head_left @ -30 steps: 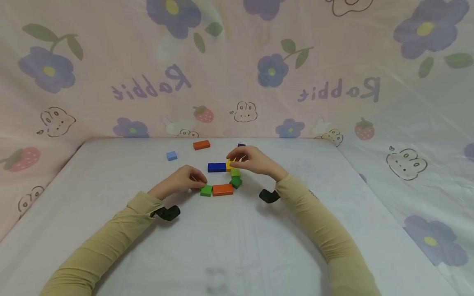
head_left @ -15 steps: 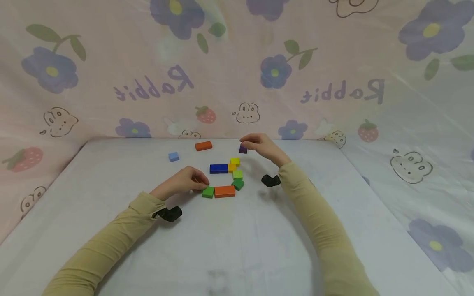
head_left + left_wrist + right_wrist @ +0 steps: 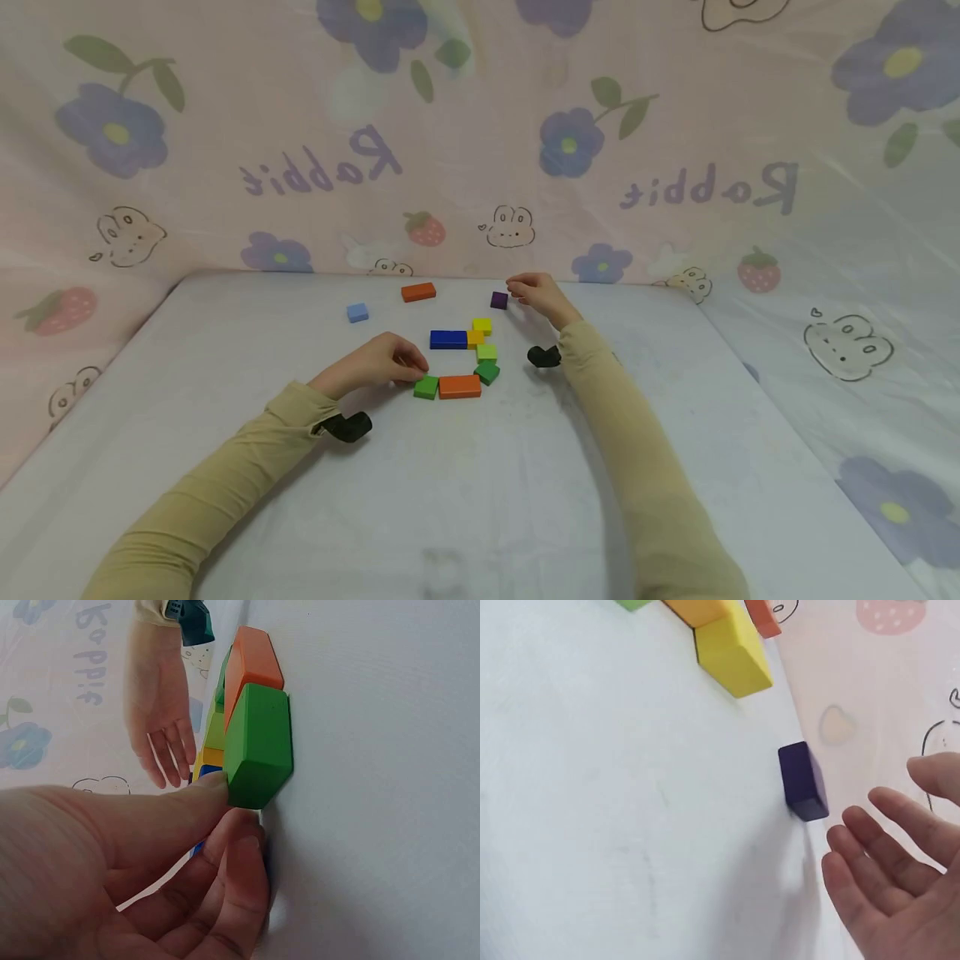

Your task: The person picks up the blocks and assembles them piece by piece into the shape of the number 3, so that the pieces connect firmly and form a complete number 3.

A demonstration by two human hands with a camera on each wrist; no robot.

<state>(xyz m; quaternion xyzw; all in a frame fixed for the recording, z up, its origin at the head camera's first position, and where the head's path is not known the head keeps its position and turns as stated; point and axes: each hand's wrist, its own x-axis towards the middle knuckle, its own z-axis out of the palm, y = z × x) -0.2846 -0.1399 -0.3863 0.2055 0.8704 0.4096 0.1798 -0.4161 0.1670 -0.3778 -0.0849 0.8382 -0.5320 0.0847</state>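
Observation:
In the head view my left hand (image 3: 382,360) rests beside a green block (image 3: 426,387) at the near left end of a row. The left wrist view shows its thumb tip at a lower corner of this block (image 3: 259,746), with loosely bent fingers just below and not wrapped round it. My right hand (image 3: 542,296) is at the far side of the table, just right of a small purple block (image 3: 498,300). Its fingers are spread and relaxed in the right wrist view, apart from the purple block (image 3: 802,781), with nothing in them.
An orange-red block (image 3: 460,387), dark green block (image 3: 487,372), lime block (image 3: 487,353), amber block (image 3: 476,339), yellow block (image 3: 482,326) and dark blue block (image 3: 448,340) form a bent line. Farther back lie a light blue block (image 3: 357,312) and another orange-red block (image 3: 418,292).
My right hand has left the yellow block, moved back to the purple block and then drawn off to its right. The left hand has stayed by the green block.

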